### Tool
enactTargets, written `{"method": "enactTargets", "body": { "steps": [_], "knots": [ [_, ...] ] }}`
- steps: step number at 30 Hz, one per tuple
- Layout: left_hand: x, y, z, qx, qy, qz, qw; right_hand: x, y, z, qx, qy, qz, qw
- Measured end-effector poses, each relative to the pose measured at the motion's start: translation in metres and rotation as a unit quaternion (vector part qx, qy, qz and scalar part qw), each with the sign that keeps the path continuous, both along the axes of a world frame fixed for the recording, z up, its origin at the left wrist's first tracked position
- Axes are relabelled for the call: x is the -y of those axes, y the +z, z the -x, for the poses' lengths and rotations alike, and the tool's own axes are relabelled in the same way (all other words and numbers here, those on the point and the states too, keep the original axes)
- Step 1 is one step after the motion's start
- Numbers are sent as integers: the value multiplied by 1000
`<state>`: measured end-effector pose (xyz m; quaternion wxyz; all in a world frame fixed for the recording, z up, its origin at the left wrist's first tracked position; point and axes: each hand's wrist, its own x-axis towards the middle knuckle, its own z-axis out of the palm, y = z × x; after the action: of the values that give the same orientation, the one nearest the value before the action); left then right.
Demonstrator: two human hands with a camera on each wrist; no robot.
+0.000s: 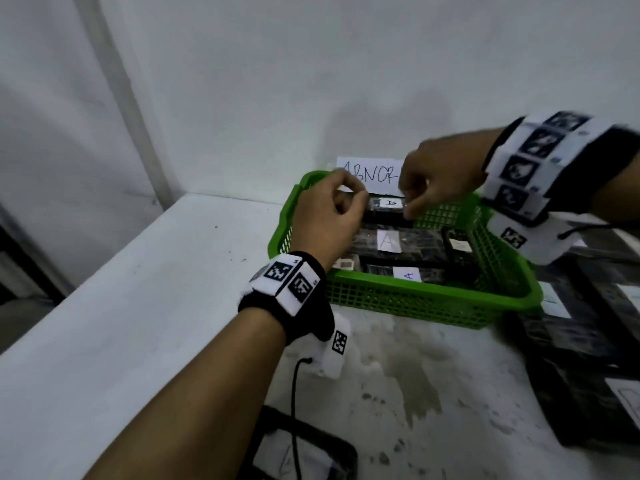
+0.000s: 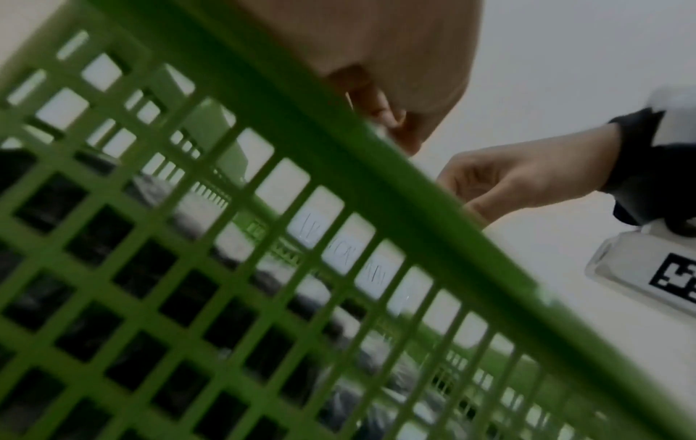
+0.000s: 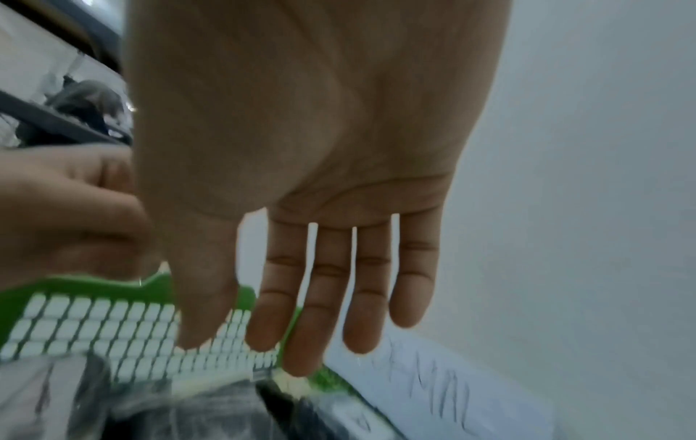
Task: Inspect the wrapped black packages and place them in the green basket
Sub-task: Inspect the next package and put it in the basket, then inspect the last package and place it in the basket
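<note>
A green mesh basket [image 1: 415,299] stands on the white table and holds several black wrapped packages with white "A" labels. One package [image 1: 388,209] lies at the back, a wide one [image 1: 408,242] in the middle and another [image 1: 408,274] at the front. My left hand [image 1: 343,202] hovers over the basket's far left corner, fingers loosely curled with nothing seen in them. Over the back package my right hand [image 1: 415,199] points downward. In the right wrist view its fingers [image 3: 331,297] are straight, spread and hold nothing. The basket rim [image 2: 376,166] fills the left wrist view.
A paper sign [image 1: 370,174] reading "ABNOR" leans on the wall behind the basket. More black wrapped packages [image 1: 571,341] lie on the table to the right. A black-framed item [image 1: 301,455] and a cable sit near the front edge. The table's left edge runs diagonally.
</note>
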<state>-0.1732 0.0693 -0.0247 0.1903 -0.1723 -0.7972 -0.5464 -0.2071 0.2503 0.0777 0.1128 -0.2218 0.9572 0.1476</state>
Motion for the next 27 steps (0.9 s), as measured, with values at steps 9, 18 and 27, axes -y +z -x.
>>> {"method": "enactTargets", "body": {
  "steps": [9, 18, 27],
  "knots": [
    [72, 9, -71, 50, -44, 8, 998, 62, -9, -129, -36, 61, 178, 981],
    [130, -32, -135, 113, 21, 64, 991, 108, -122, -190, 146, -11, 240, 960],
    [127, -38, -150, 117, -26, 37, 992, 96, -134, -208, 202, -135, 387, 889]
  ]
}}
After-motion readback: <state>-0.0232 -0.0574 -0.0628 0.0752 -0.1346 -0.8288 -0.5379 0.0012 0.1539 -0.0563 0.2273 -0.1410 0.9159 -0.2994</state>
